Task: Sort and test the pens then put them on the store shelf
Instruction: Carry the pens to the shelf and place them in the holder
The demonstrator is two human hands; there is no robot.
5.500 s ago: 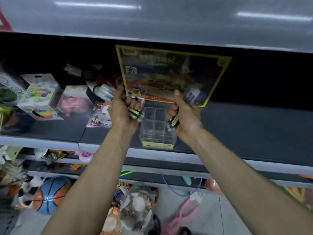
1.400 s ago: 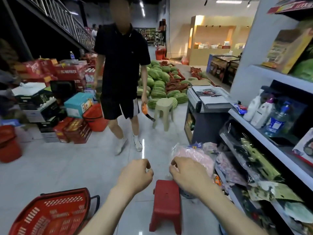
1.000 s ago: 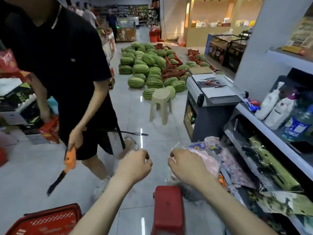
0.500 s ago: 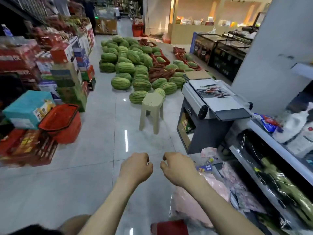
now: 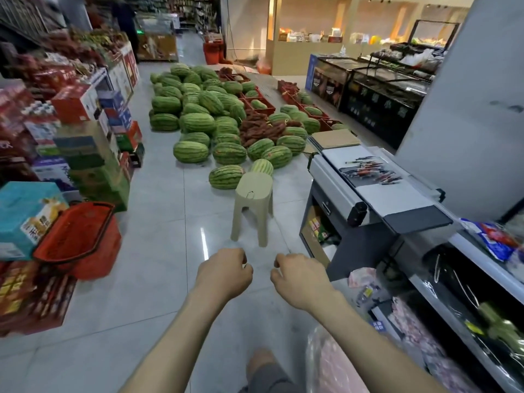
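Ahead on the right, the pens [image 5: 371, 173] lie scattered on the grey counter [image 5: 402, 194], far from both hands. The left hand [image 5: 224, 272] and right hand [image 5: 300, 275] hang near each other but apart, each curled into a fist with nothing showing in it. A beige stool [image 5: 252, 202] stands just left of the counter, with watermelons [image 5: 209, 120] piled beyond it and a red basket [image 5: 79, 239] on the floor at left.

Glossy grey tile floor [image 5: 170, 265]; watermelon pile [image 5: 204, 120] mid-aisle; beige stool [image 5: 253, 198] beside grey counter [image 5: 397, 191]; far shelving [image 5: 192, 9] blurred, possibly groceries.
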